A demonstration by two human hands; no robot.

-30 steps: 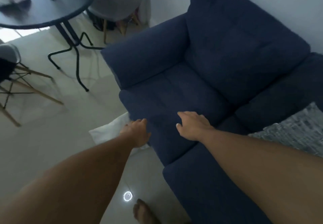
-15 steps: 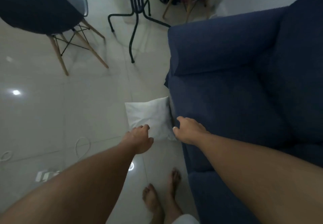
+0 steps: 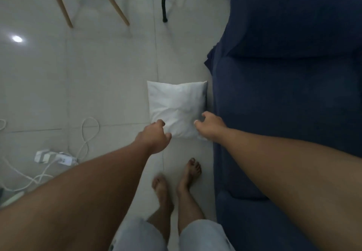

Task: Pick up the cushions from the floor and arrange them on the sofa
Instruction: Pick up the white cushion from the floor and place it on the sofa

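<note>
A white cushion [image 3: 176, 104] lies flat on the tiled floor, right against the front of the dark blue sofa [image 3: 290, 98]. My left hand [image 3: 154, 139] hovers at the cushion's near left corner, fingers curled and apart, holding nothing. Over the near right corner is my right hand [image 3: 210, 126], its fingers bent downward and empty. Both hands cover the cushion's near edge; whether they touch it is unclear.
My bare feet [image 3: 176, 184] stand just behind the cushion. A white power strip [image 3: 54, 157] and looping cables lie on the floor at the left. Wooden chair legs [image 3: 115, 6] and a black table leg [image 3: 164, 2] stand at the top.
The view has tilted down from the sofa to the floor. Both hands have come down from over the sofa seat to the white cushion's near corners.
</note>
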